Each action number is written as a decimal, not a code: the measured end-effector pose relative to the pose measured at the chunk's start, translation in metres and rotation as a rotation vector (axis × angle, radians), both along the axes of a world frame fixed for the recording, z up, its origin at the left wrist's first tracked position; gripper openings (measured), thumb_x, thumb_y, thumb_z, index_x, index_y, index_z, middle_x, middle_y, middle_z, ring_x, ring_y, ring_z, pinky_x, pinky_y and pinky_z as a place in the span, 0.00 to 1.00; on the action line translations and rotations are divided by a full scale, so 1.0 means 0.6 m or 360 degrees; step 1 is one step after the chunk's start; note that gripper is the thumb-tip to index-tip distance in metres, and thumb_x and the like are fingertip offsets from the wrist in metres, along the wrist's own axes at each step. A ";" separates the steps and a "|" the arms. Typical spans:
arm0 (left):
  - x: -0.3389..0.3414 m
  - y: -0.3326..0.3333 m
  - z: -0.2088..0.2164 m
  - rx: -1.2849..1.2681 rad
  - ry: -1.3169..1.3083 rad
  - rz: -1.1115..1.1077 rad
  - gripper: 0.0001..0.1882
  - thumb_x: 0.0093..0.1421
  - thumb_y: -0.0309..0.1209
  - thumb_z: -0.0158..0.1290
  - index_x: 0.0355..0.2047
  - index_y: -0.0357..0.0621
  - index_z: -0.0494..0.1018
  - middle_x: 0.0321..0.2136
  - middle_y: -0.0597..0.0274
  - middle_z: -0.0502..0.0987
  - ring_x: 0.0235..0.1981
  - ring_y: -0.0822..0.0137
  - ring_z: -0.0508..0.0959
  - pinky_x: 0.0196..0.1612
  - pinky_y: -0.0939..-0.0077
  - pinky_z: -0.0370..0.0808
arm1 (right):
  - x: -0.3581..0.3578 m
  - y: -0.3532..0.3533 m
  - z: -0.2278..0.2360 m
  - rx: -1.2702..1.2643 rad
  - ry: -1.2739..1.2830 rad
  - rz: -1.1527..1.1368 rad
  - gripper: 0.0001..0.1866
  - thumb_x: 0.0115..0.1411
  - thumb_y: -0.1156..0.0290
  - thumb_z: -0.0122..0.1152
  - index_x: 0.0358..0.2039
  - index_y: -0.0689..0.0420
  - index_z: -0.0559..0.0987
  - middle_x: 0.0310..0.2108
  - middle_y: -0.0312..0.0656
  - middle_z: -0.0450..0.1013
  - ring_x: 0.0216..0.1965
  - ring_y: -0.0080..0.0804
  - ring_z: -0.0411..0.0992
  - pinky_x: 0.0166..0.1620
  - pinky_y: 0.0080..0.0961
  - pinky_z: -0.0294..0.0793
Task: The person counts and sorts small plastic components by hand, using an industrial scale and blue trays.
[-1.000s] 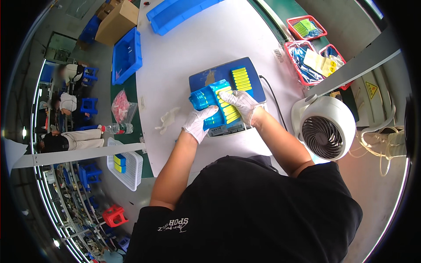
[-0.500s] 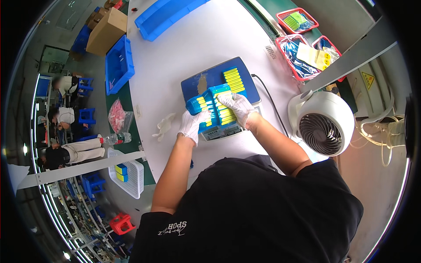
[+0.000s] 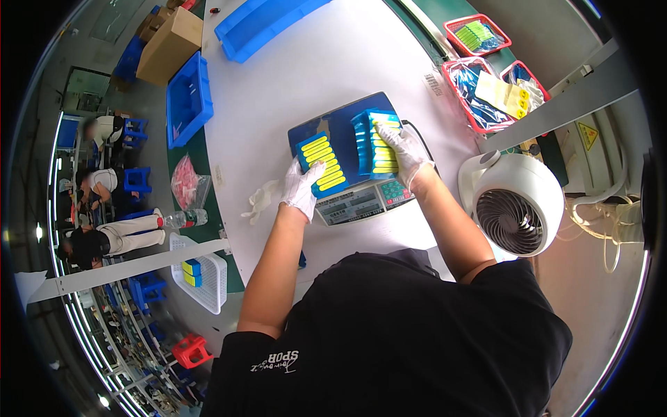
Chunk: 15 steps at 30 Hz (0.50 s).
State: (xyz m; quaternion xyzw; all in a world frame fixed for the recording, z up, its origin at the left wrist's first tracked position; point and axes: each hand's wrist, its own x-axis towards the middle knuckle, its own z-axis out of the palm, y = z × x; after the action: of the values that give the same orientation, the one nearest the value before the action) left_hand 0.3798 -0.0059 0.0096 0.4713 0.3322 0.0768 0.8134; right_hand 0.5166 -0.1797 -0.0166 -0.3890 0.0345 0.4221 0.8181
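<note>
A digital scale with a blue platform [image 3: 300,137] sits in front of me on the white table. My left hand [image 3: 299,189], in a white glove, grips a flat blue pack [image 3: 306,151] with a row of yellow strips, thumb on top, over the platform's left side. Over its right side, my gloved right hand [image 3: 408,154] is closed on a stack of similar blue packs [image 3: 364,144] with yellow strips. The fingers beneath both are hidden. The scale's display and keypad [image 3: 354,207] show below the packs.
A crumpled white glove [image 3: 261,201] lies left of the scale. The white fan [image 3: 511,201] stands at right, beyond a black cable. Red baskets [image 3: 479,128] hold bagged items at the far right. A blue tray [image 3: 240,48] lies at the back; a white basket [image 3: 215,292] sits at left.
My hands have moved apart, separating the blue packs into a left one and a right stack. The right hand has shifted right, and the scale's display has come into view.
</note>
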 end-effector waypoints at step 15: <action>0.070 0.002 -0.041 0.0024 0.0102 -0.0120 0.23 0.55 0.23 0.55 0.51 0.42 0.63 0.42 0.58 0.73 0.45 0.61 0.75 0.48 0.61 0.75 | 0.039 -0.036 -0.014 -0.0376 -0.0158 -0.0203 0.23 0.54 0.57 0.64 0.43 0.60 0.73 0.33 0.38 0.74 0.30 0.25 0.73 0.36 0.25 0.74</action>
State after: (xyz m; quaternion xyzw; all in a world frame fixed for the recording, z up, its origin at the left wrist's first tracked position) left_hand 0.4216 -0.0049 -0.0151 0.4917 0.3395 0.0334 0.8012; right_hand 0.5402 -0.2013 -0.0248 -0.4999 0.0681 0.3427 0.7925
